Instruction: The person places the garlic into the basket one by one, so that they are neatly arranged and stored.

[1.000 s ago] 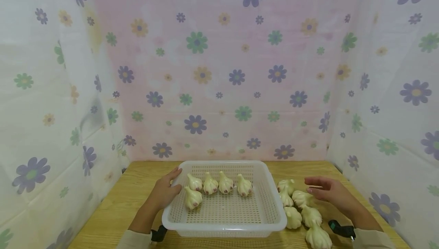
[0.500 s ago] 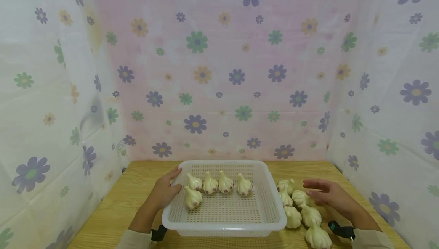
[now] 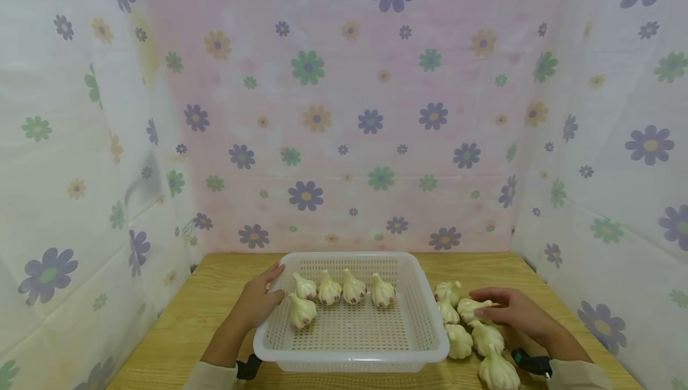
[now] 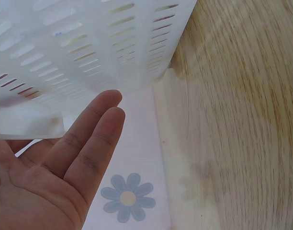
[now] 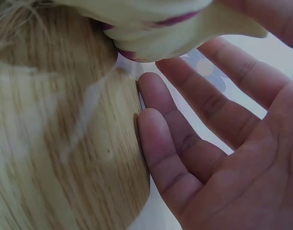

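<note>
A white plastic basket [image 3: 352,355] stands on the table with several garlic bulbs inside, among them one at the front left [image 3: 303,311]. My left hand [image 3: 257,299] holds the basket's left rim, thumb over the edge and fingers along the outer wall; in the left wrist view the fingers [image 4: 96,143] lie straight beside the slotted side. Right of the basket, my right hand [image 3: 518,317] is at a garlic bulb [image 3: 469,311], thumb and forefinger on either side of it. In the right wrist view that bulb [image 5: 151,40] lies between loosely bent fingers; firm contact cannot be seen.
More garlic bulbs lie close together right of the basket, including one at the front [image 3: 498,372] and one against its wall [image 3: 458,342]. The wooden table [image 3: 177,342] is bounded by flowered sheets [image 3: 344,211] at the back and sides.
My right hand has moved slightly left and down, its thumb and forefinger coming around the garlic bulb. The left hand and the basket have stayed in place.
</note>
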Available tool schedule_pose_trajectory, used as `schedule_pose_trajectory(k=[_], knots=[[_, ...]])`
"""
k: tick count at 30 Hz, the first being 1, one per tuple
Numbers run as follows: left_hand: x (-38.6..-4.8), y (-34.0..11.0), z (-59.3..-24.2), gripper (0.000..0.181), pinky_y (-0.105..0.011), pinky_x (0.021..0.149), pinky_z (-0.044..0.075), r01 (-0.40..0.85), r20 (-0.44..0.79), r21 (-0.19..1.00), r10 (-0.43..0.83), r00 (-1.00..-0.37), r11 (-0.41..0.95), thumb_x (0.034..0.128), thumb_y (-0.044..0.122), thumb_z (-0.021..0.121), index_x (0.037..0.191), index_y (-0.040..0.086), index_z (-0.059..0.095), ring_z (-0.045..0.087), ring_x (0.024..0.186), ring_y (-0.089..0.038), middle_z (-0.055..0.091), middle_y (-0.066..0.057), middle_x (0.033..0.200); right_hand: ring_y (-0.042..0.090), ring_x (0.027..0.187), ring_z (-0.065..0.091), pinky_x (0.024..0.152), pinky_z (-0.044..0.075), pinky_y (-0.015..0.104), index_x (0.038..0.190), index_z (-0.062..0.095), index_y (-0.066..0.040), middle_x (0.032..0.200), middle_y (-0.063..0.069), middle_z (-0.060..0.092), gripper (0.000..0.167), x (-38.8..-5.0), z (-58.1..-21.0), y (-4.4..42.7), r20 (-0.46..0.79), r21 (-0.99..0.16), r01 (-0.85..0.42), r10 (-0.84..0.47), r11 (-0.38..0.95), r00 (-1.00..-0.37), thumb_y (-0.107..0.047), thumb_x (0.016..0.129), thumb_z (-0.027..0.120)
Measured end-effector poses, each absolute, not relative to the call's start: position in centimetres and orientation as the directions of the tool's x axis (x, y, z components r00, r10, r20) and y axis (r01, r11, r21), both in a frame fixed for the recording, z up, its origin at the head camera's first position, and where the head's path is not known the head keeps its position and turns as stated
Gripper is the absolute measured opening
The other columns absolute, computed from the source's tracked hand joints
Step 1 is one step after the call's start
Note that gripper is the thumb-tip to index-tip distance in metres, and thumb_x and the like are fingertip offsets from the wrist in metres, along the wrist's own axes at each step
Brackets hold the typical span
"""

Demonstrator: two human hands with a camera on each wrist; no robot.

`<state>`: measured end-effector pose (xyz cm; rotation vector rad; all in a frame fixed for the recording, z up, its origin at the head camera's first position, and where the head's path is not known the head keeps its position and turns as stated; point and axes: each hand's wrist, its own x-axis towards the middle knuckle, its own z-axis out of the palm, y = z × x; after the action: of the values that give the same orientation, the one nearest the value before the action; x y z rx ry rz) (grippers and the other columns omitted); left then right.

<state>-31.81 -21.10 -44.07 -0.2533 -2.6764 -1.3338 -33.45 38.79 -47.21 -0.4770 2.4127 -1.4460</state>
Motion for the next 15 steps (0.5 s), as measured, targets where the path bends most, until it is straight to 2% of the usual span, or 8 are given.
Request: schedule_pose_trajectory(k=[7,15], knots=[[-31.87,-21.1,-44.09,0.065,-0.038,0.076,0.063,0.208,0.198,0.777,0.084,-0.977,0.594,0.0902,0.012,0.059,0.155,0.008,0.048,0.052,0.133,-0.054,0.033,-0.011,0.168,0.009,0.114,0.065,0.089,0.06,0.038,0.15,0.049,0.003,0.153,0.032,0.046,0.058,-33.43,-47.1,38.33,-0.077,-0.881,-0.133,-0.415,0.454,-0.906,-0.026,0.103,0.063],[-31.92,-21.15,-44.09,0.065,-0.041,0.083,0.062,0.217,0.208,0.765,0.085,-0.974,0.606,0.0896,0.012,0.059,0.154,0.008,0.049,0.05,0.135,-0.053,0.034,-0.01,0.167,0.015,0.113,0.067,0.088,0.061,0.039,0.148,0.055,-0.001,0.152,0.029,0.049,0.054,-33.4,-47.22,38.48,-0.089,-0.873,-0.112,-0.381,0.474,-0.92,-0.029,0.102,0.064]])
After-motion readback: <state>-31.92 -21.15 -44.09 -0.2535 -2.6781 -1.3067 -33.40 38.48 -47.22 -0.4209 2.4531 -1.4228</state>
